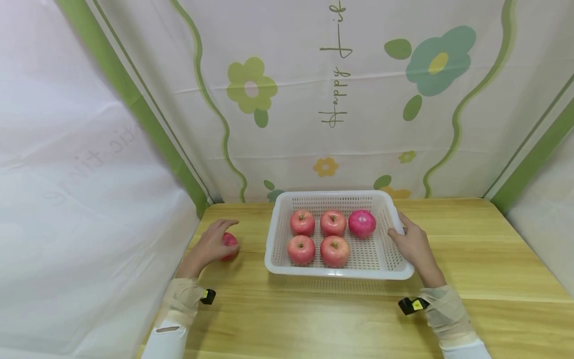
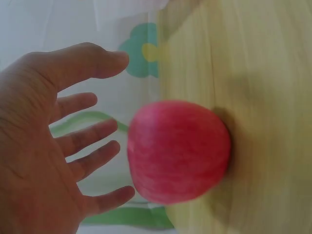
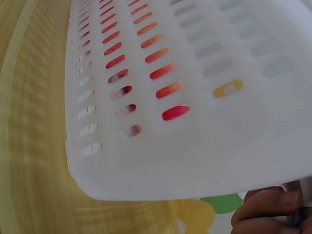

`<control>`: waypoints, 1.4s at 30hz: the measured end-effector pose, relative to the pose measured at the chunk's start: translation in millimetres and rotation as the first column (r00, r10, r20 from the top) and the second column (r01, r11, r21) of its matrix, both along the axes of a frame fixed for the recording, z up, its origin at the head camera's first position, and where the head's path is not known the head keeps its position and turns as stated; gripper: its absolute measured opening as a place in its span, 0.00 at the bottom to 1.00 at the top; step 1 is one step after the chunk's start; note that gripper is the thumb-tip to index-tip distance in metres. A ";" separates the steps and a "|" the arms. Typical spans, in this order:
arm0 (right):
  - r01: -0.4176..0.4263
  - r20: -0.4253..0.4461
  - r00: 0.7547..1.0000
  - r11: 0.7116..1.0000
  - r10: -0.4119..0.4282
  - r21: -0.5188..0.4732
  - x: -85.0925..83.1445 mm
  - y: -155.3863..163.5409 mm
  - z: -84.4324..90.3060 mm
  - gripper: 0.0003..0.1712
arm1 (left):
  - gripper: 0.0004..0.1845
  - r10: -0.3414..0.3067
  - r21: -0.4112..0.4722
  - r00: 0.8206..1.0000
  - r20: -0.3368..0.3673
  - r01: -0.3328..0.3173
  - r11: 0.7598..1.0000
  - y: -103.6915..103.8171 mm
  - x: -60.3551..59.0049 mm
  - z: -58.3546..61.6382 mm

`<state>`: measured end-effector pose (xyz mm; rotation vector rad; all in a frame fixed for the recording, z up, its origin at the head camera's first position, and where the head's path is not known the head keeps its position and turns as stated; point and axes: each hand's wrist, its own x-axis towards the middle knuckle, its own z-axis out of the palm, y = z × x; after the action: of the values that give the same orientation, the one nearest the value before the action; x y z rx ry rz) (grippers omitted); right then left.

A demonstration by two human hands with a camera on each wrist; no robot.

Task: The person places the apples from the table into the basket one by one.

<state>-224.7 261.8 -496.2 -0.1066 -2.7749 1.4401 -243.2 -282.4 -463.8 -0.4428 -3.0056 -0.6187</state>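
While head hides it, left hand (image 2: 44, 146) gapes beside apple (image 2: 178, 151).

A wooden table (image 1: 471, 259) stands against a white floral backdrop (image 1: 341, 99) with green stripes.

Both arms wear white sleeves (image 1: 163, 341) with beige wraps (image 1: 181, 299) around the wrists; a small black-and-yellow clip (image 1: 413, 305) sits at each wrist.

A red apple (image 1: 230, 245) sits on the table, right before the spread fingers (image 2: 92, 127) of the left hand. A white slotted basket (image 1: 390, 267), upright, has its right rim under the right hand's fingers (image 1: 396, 233); five red apples (image 1: 333, 223) lie inside.
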 end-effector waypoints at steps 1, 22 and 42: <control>0.000 -0.001 1.000 1.000 0.000 -0.002 -0.3 -0.1 -0.4 0.42 | 0.40 0.005 0.006 1.000 0.007 -0.005 1.000 -1.9 0.6 -0.9; -0.001 -0.002 1.000 1.000 0.001 -0.010 0.4 0.2 -1.1 0.42 | 0.45 0.044 0.053 0.991 0.128 -0.051 0.997 -21.3 3.7 -17.8; 0.002 0.010 1.000 1.000 -0.002 -0.006 0.5 -0.8 -0.7 0.42 | 0.42 0.045 0.085 0.987 0.154 -0.059 0.995 -22.6 6.5 -24.7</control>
<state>-224.2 261.1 -496.9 -0.1173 -2.7780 1.4511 -236.7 -305.0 -488.5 -0.3249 -3.1032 -0.8149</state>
